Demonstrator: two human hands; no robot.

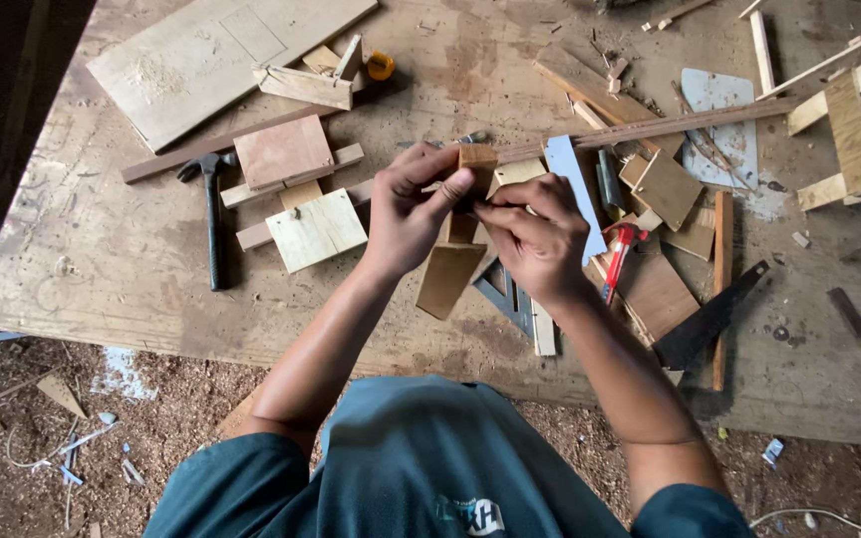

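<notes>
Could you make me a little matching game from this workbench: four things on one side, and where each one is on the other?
Things:
1. hammer
2. small wood block
3. hand saw
4. yellow tape measure

Places:
A. pinched in the left hand, with the right hand working on it
B. far side of the bench, by the big board
C. left of the hands
D. right of the hands

Pairs: 1-C, 2-A, 3-D, 4-B

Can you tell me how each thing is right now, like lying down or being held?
left hand: closed around the small wood block
small wood block: held upright above the bench
right hand: pinched at the block, fingertips together
hammer: lying flat, untouched
handsaw: lying flat on the bench
red-handled tool: lying flat beside the right hand
square plywood piece: resting on wooden strips
</notes>
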